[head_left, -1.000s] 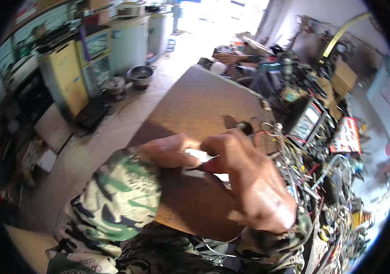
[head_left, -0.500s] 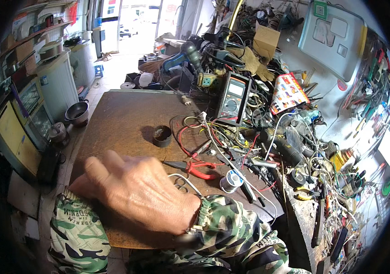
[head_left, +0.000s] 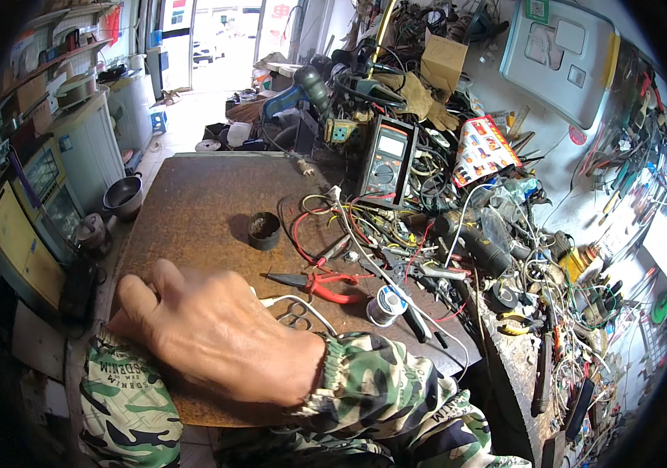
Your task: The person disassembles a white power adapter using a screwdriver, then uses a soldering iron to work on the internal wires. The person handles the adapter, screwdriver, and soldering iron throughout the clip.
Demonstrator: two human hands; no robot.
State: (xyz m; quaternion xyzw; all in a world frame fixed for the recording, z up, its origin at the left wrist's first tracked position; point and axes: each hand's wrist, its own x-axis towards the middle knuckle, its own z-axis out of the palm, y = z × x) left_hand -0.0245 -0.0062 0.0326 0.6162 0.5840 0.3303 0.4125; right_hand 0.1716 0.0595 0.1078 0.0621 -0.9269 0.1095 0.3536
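Note:
My right hand [head_left: 224, 335], in a camouflage sleeve, reaches across the near left part of the brown table [head_left: 185, 195]. Its fingers are bent and closed, and whatever they hold is hidden beneath the hand. Of my left hand [head_left: 120, 323] only a sliver shows above its camouflage cuff; the right hand covers its fingers. Beyond my right knuckles lie red-handled long-nose pliers [head_left: 325, 287]. A white cord [head_left: 310, 306] and small scissors [head_left: 296, 316] lie close to the right wrist. Farther off, a small dark round pot [head_left: 264, 232] stands on the table.
A solder spool [head_left: 386, 306] stands right of the pliers. Behind it are tangled wires and a multimeter [head_left: 386, 164]. Piled tools and cables crowd the right side, with a dark cylinder [head_left: 474, 243] among them. A pan [head_left: 124, 196] sits beyond the table's left edge.
The whole view has shifted a little, so the table items appear farther left. My right hand stays bent over the left, having moved only slightly; more of the white cord shows beside it.

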